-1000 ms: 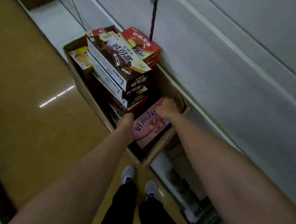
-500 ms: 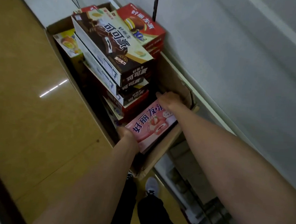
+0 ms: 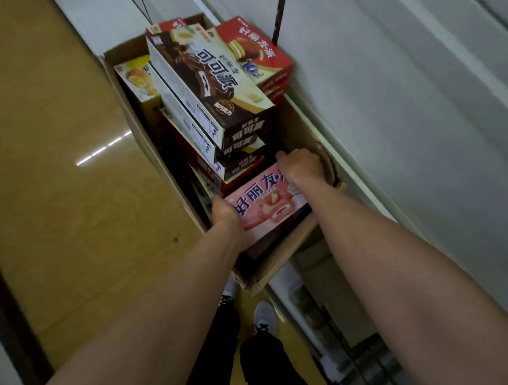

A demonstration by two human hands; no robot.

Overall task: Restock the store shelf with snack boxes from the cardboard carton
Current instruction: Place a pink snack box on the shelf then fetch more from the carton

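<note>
A brown cardboard carton stands on the floor against the shelf unit, full of snack boxes. At its near end lies a pink snack box with a strawberry picture. My left hand grips its near left end and my right hand grips its far right end. Behind it rises a stack of dark chocolate boxes. Red boxes sit at the far right of the carton, and a yellow box at the far left.
The pale shelf unit runs along the right, with dim goods on a low shelf at the bottom right. Glossy tan floor lies to the left. My legs and white shoes stand just before the carton.
The pink box has come up a little and now lies flatter between both hands. My view has moved closer over the carton.
</note>
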